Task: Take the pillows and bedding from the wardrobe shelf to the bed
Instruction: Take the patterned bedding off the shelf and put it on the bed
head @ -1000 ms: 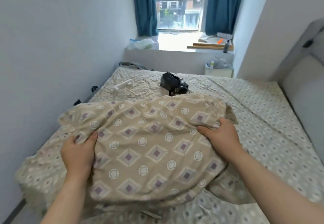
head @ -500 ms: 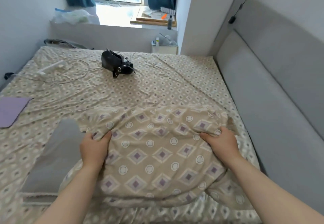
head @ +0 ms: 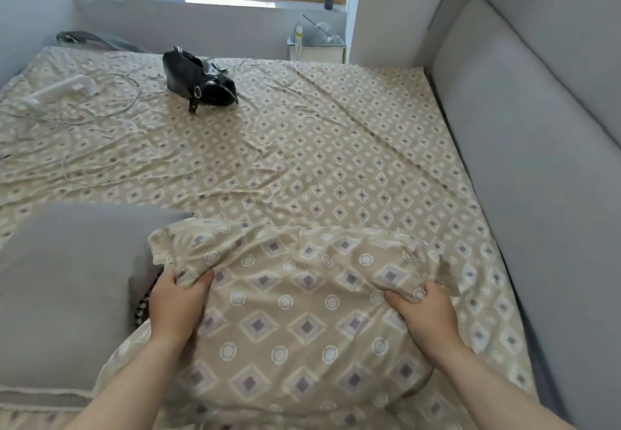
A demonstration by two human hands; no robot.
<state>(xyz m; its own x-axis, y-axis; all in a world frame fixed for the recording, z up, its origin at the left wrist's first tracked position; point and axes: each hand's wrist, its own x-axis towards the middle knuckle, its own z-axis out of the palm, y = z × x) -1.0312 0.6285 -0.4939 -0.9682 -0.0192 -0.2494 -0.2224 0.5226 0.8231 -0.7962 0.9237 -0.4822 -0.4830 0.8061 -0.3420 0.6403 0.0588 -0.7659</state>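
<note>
A beige pillow (head: pixel 295 322) with a diamond and circle print lies at the near end of the bed (head: pixel 302 160), close to the grey headboard. My left hand (head: pixel 176 305) grips its left edge and my right hand (head: pixel 425 315) grips its right edge. A grey pillow (head: pixel 67 291) rests just to its left, touching it. The bed sheet carries the same beige print.
A black handbag (head: pixel 198 81) sits on the far part of the bed. A white power strip (head: pixel 64 90) with a looping cable lies at the far left. The grey padded headboard (head: pixel 537 133) runs along the right. A small white bin (head: pixel 317 48) stands beyond the bed.
The view swung right and down toward the headboard. Both hands carried the patterned pillow down onto the bed beside the grey pillow, which came into view.
</note>
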